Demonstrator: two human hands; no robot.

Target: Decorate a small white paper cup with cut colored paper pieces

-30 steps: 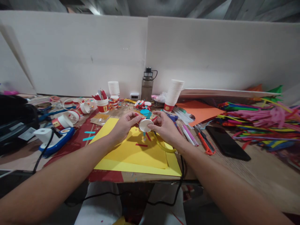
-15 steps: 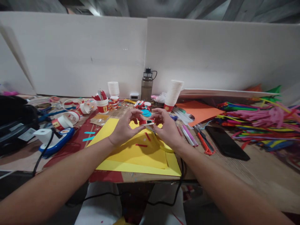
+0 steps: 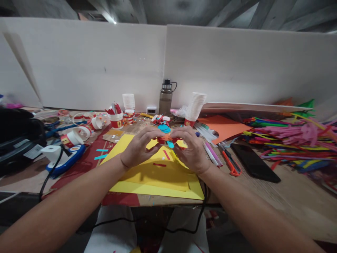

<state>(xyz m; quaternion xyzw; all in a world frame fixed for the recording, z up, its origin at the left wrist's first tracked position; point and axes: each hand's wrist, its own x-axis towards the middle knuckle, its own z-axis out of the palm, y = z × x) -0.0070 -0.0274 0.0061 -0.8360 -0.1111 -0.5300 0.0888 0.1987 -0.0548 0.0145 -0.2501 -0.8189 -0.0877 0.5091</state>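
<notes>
A small red piece [image 3: 163, 140] with orange and blue parts is pinched between my left hand [image 3: 140, 147] and my right hand [image 3: 191, 149], above the yellow sheets [image 3: 158, 175]. The fingers of both hands curl round its two sides and partly cover it. Just behind it lie round blue discs [image 3: 164, 128]. Two thin red strips [image 3: 159, 164] rest on the yellow sheets in front of the hands. To the left, two blue strips [image 3: 101, 156] lie on the dark red surface.
Stacked paper cups [image 3: 195, 107], a bottle [image 3: 165, 98] and a cup of red pieces [image 3: 116, 119] stand behind. Right are a box cutter [image 3: 229, 163], a phone [image 3: 254, 163] and pipe cleaners [image 3: 295, 131]. A power strip [image 3: 65, 160] lies left.
The held piece has been turned, so its orange and blue parts now show instead of the white and dark side. Both hands have shifted slightly, and the view has tilted up a little.
</notes>
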